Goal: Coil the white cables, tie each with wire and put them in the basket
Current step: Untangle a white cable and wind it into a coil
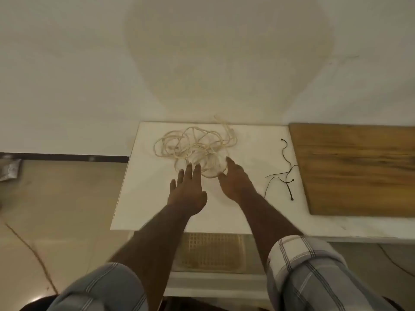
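Non-task surroundings — table, board, wall, floor

A white tabletop (143, 198) stands against a pale wall (89, 63) that carries a large, faint rounded stain (229, 52). A wooden board (359, 167) lies flat on the right part of the surface, its grain running left to right. Beige floor tiles (56, 209) show at left — a dark baseboard strip (65, 157) runs along the foot of the wall, with a crumpled silvery item (10, 169), too blurred to identify, at the far left edge.

I see the white cables (195, 149) in one loose tangled heap at the table's far side. Dark wire ties (285, 173) lie scattered right of them. Mesh basket (211, 252) sits below the table's near edge.
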